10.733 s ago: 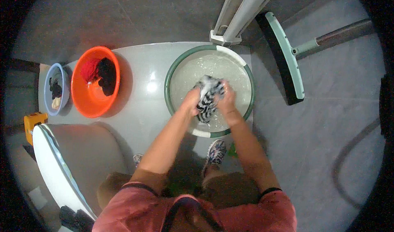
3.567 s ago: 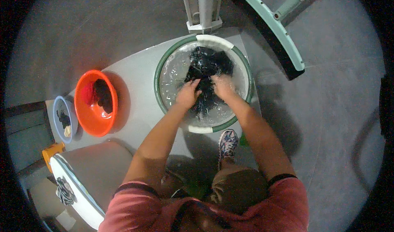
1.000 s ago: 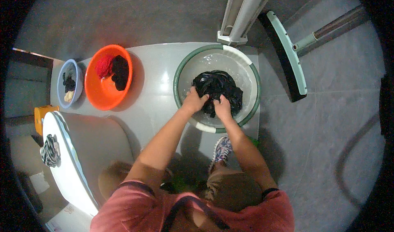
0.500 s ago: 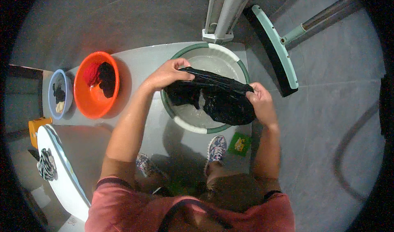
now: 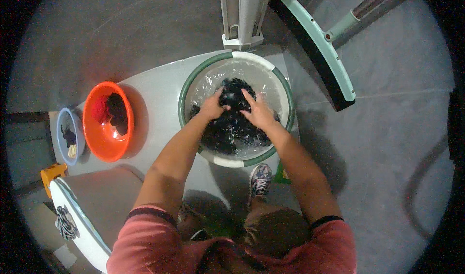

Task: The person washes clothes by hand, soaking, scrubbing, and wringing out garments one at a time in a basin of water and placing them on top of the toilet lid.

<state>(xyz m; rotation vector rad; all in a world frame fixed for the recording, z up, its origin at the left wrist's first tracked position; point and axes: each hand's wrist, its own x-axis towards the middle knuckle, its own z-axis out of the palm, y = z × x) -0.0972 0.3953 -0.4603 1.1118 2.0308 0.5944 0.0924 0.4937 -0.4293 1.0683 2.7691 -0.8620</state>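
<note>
A round tub (image 5: 182, 98) with a green and white rim holds water and a wet black garment (image 5: 235, 99), bunched up and partly under the surface. My left hand (image 5: 213, 106) touches the garment from its left side, thumb and fingers apart. On the right side of the same bunch, my right hand (image 5: 260, 112) rests with its fingers spread. Both hands press down on the cloth rather than grip it. The water around them ripples and glints.
Left of the tub stand an orange basin (image 5: 104, 148) with red and black cloth and a small blue basin (image 5: 64, 155) with clothes. A white-lidded bin (image 5: 87, 225) carries a striped cloth (image 5: 65, 221). A squeegee (image 5: 319, 51) leans at the upper right.
The black garment, stretched between both hands above the tub before, now lies down in the water. My hands have moved closer together, lowered and let go of its edges.
</note>
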